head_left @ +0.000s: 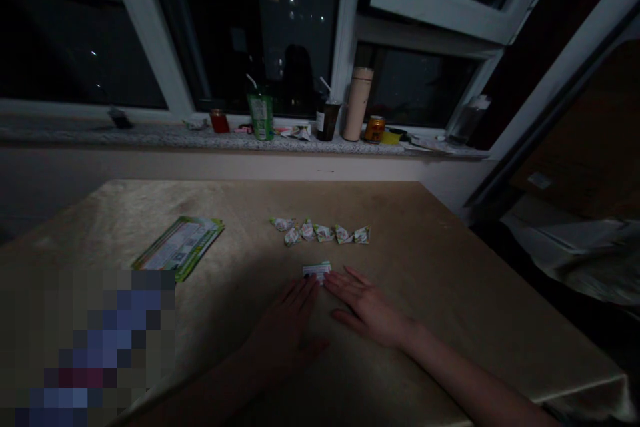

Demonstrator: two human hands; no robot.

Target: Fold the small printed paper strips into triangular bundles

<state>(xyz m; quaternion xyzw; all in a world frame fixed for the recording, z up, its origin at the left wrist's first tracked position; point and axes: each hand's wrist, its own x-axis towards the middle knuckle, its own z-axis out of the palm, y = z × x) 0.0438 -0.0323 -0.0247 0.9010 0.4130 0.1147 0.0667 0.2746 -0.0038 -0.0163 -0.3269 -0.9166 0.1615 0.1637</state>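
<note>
A small folded piece of printed paper [317,271] lies on the tan table [440,267] just in front of me. My left hand [287,327] rests flat with its fingertips touching the paper's near edge. Beside it, my right hand [367,310] also lies flat, fingers stretched out, its fingertips at the paper's right side. Neither hand grips anything. A row of several small folded paper pieces [320,231] lies a little farther back on the table.
A stack of green printed leaflets [179,247] lies at the left of the table. On the stone windowsill [150,137] stand a green drink carton [261,116], a dark cup with straw [327,120], a beige flask [358,104] and cans [375,129]. The room is dim.
</note>
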